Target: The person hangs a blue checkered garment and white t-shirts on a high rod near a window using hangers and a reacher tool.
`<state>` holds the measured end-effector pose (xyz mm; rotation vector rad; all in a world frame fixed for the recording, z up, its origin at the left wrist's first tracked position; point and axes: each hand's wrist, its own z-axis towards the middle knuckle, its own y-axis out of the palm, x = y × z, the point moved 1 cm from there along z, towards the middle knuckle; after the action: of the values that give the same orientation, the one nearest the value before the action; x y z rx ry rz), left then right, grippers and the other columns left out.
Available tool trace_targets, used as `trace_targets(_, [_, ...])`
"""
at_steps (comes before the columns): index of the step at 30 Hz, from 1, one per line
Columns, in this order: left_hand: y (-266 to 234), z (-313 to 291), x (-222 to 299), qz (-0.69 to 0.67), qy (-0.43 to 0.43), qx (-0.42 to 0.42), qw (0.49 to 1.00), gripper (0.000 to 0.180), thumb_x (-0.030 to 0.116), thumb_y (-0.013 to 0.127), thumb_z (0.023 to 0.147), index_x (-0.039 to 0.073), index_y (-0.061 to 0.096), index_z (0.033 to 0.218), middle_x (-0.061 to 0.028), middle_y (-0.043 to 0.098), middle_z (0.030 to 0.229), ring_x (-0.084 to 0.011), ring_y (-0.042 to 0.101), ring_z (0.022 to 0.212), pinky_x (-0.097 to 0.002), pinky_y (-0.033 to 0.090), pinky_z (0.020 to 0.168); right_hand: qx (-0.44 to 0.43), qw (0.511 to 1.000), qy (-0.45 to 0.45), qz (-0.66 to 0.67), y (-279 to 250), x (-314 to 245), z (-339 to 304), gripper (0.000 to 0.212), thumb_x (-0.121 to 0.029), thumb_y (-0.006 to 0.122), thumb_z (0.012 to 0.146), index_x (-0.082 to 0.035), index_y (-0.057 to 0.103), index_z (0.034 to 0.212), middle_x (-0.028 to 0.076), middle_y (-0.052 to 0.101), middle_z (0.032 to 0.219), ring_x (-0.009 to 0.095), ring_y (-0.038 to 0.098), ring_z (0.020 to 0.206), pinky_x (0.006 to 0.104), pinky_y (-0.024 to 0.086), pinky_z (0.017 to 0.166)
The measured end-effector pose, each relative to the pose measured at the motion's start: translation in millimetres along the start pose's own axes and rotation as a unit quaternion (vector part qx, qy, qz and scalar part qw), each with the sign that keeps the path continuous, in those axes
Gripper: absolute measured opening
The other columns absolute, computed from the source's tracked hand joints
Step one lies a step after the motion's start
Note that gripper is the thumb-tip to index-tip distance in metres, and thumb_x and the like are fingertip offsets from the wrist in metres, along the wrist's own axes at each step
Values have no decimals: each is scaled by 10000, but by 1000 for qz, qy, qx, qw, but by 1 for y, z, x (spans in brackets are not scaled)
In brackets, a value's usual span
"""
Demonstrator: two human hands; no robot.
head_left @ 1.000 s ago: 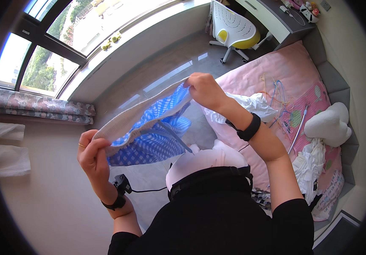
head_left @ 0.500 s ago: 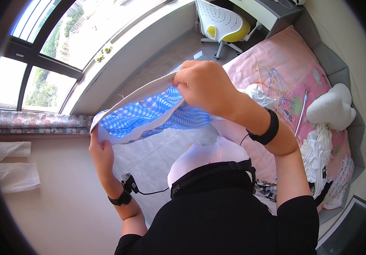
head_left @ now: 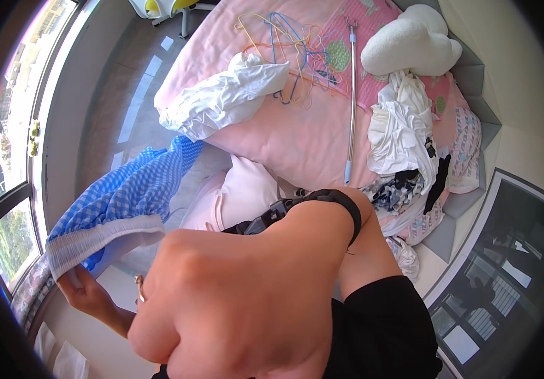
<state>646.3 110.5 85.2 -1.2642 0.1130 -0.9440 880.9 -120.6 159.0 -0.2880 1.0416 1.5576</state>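
At the left, my left hand [head_left: 88, 295] is closed on the pale elastic waistband of a blue-and-white checked garment [head_left: 124, 189]. The garment hangs out sideways, its far end reaching toward the bed's edge. My right hand [head_left: 215, 284] looms large right before the camera, its back showing and its fingers bent. Their tips are hidden, so whatever they hold does not show. The waistband's right end stops beside this hand; contact between them cannot be made out. A small metal piece [head_left: 139, 287] shows by its edge.
A pink-covered bed [head_left: 310, 139] bears a rumpled white cloth [head_left: 228, 98], tangled coloured wire hangers [head_left: 297, 50], a long metal pole with a hooked end [head_left: 352, 95], a white plush cushion [head_left: 411, 41] and piled clothes [head_left: 401, 132]. Left stands a window; at lower right, a dark glossy panel [head_left: 499, 271].
My view has swung toward the bed. My right hand has left the waistband's upper edge and come up close to the camera. The checked garment has swung lower left, still in my left hand.
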Motion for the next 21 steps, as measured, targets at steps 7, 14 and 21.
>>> trace_targets(7, [28, 13, 38, 41, -50, -51, 997, 339, 16, 519, 787, -20, 495, 1123, -147, 554, 1061, -227, 539, 953, -309, 409, 827, 61, 996, -54, -27, -56, -23, -25, 646, -555, 720, 523, -76, 321, 351, 7, 302, 383, 136, 312, 334, 265, 201, 334])
trace_targets(14, [35, 9, 63, 140, -26, -96, 985, 353, 17, 500, 777, -26, 488, 1128, -160, 544, 1064, -243, 529, 966, -322, 402, 837, 118, 967, 149, -170, -144, -5, -29, 323, -278, 631, 642, -28, 533, 461, 108, 473, 498, 288, 509, 493, 362, 387, 457])
trace_targets(21, [58, 7, 114, 190, -75, -148, 967, 382, -1, 434, 756, -29, 469, 1135, -180, 514, 1098, -295, 494, 1015, -347, 360, 885, 451, 649, 488, -372, -408, 190, -251, 188, -220, 575, 719, -36, 592, 680, 2, 559, 609, 81, 506, 510, 230, 402, 450])
